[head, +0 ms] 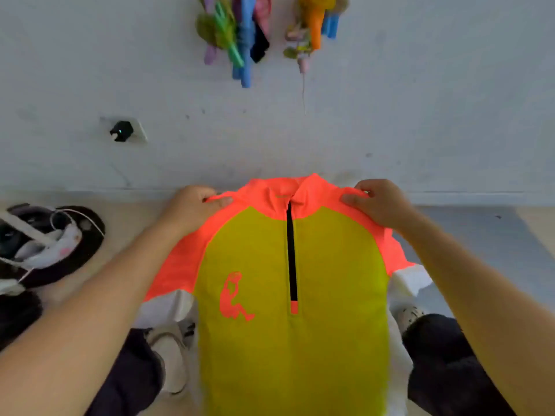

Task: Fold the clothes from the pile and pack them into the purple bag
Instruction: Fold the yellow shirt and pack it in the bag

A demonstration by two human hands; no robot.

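A yellow shirt (pixel 300 340) with orange shoulders, white sleeve ends, a black half zip and an orange figure print hangs spread out in front of me. My left hand (pixel 192 205) pinches its left shoulder. My right hand (pixel 381 202) pinches its right shoulder. The front of the shirt faces me and its lower part runs out of the bottom of the view. A dark purple bag (pixel 60 244) lies on the floor at the left with white cords and a pale cloth on it. The clothes pile is not in view.
A white wall (pixel 420 115) stands close ahead with a socket and black plug (pixel 121 131). Colourful balloons (pixel 240 34) hang at the top. My dark trouser legs and pale slippers (pixel 171 355) show beside the shirt. A blue-grey mat (pixel 486 244) lies at the right.
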